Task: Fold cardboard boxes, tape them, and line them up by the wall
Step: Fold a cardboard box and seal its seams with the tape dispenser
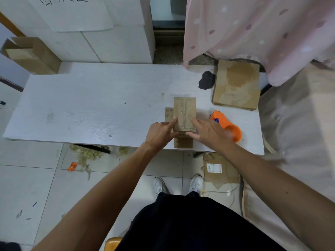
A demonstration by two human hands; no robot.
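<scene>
On the table (90, 105) the box (184, 113) sat near-edge, seam pointing away; I saw left hand (160, 132) and right hand (208, 132) pressing flat on its flaps; tape gun (221, 117) beside the right

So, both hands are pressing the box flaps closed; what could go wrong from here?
1. The left hand and the right hand both press on the box. The tape dispenser lies beside the right hand, so letting go to take it may let the flaps spring open.
2. The box sits near the front edge of the table; a pull toward the person could slide it off.
</scene>
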